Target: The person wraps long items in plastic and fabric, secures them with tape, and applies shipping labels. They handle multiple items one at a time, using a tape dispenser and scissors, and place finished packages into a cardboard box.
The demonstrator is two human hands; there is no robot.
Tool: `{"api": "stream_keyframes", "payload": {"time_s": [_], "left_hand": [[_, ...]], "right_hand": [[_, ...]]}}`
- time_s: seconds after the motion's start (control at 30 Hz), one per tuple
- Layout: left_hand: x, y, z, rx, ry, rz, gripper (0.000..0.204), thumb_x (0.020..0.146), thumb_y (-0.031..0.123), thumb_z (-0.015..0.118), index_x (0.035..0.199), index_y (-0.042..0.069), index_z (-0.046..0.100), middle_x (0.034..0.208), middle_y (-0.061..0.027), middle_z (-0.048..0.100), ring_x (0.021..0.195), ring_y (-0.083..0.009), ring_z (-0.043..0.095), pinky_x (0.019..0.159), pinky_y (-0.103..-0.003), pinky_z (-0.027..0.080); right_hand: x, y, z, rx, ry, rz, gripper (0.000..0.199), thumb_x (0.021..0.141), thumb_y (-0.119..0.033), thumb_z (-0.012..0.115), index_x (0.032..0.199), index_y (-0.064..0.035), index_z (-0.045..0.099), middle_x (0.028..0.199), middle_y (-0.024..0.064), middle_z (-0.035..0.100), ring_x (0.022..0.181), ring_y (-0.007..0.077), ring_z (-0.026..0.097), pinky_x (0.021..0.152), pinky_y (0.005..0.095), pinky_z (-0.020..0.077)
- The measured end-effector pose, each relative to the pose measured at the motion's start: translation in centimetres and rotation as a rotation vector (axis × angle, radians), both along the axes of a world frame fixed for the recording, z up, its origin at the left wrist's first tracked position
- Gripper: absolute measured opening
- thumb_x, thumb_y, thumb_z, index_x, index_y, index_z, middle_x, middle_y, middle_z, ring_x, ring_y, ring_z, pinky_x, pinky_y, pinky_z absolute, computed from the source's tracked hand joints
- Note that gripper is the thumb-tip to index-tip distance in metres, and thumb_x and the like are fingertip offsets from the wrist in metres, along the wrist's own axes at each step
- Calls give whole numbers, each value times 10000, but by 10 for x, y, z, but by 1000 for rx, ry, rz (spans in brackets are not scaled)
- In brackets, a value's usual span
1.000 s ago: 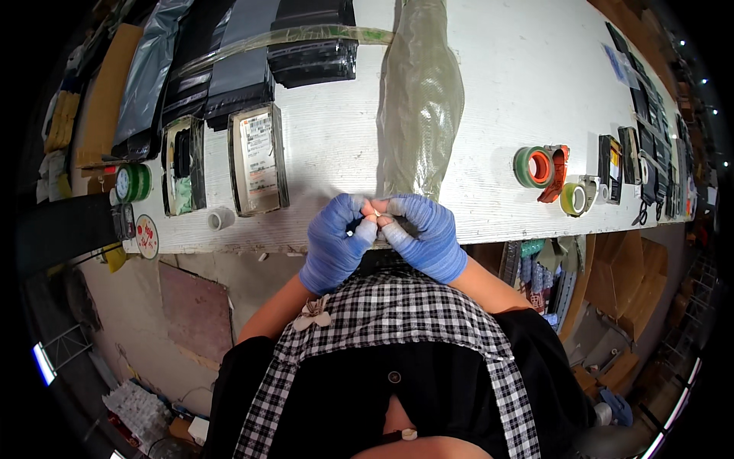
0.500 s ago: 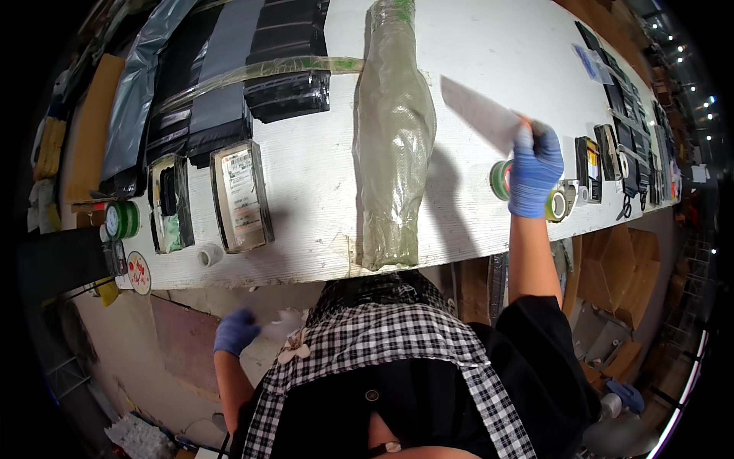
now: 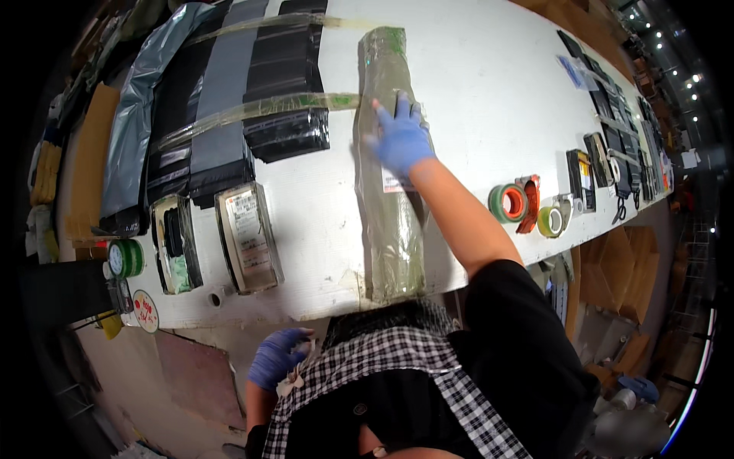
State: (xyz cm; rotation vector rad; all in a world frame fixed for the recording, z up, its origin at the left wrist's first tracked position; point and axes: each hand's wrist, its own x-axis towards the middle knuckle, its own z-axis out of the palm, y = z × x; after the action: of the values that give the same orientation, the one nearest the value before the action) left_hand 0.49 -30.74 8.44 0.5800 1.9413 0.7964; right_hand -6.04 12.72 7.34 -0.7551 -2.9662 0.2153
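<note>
A long greenish clear plastic bag [image 3: 390, 222] lies lengthwise on the white table [image 3: 474, 99]. My right hand [image 3: 399, 138], in a blue glove, lies flat on the bag's upper half with fingers spread, over a small white label [image 3: 392, 182] stuck on the bag. My left hand [image 3: 277, 357], also gloved in blue, hangs below the table's front edge beside my checked apron, its fingers loosely curled around nothing I can make out.
Dark and grey mailer bags [image 3: 222, 107] lie taped at the table's left. Two flat trays [image 3: 245, 237] sit near the front edge. Green and orange tape rolls [image 3: 511, 203] and several small tools [image 3: 604, 168] line the right side. Cardboard boxes [image 3: 612, 275] stand below.
My right hand moved left from the tape rolls onto the plastic bag and now presses a white label there. My left hand stays low below the table edge.
</note>
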Motion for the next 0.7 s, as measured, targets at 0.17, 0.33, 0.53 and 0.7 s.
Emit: {"api": "stream_keyframes", "payload": {"time_s": [0.17, 0.33, 0.53, 0.7], "left_hand": [[-14, 35, -14, 340, -9, -152, 325, 884, 145, 660, 1205, 105, 641, 1139, -99, 665, 1019, -222, 645, 897, -315, 501], [-22, 105, -47, 464, -10, 68, 614, 933, 173, 624, 1446, 14, 326, 1351, -184, 517, 1220, -254, 530, 1007, -347, 455], [-71, 263, -108, 588, -1198, 456, 759, 907, 514, 583, 1461, 60, 333, 1387, -161, 487, 1255, -292, 488, 1047, -410, 422], [-38, 307, -76, 549, -1134, 219, 844, 824, 556, 672, 1437, 52, 384, 1400, -144, 486, 1271, -298, 477, 1071, -442, 402]], "right_hand": [[38, -47, 7, -36, -80, -25, 770, 826, -419, 627, 1498, -232, 299, 1509, 344, 132, 1368, 544, 199, 1102, 575, 289], [191, -157, 3, -360, 126, -80, 1026, 691, -333, 802, 1515, -111, 232, 1457, 382, 222, 1311, 523, 336, 1082, 496, 352], [219, -124, 10, -900, 213, -417, 1127, 603, -274, 870, 1445, 77, 208, 1313, 249, 483, 1246, 289, 487, 1064, 363, 383], [257, -102, 36, -1423, 616, -519, 657, 842, -284, 617, 1369, 37, 394, 1253, 219, 564, 1122, 308, 591, 987, 393, 483]]}}
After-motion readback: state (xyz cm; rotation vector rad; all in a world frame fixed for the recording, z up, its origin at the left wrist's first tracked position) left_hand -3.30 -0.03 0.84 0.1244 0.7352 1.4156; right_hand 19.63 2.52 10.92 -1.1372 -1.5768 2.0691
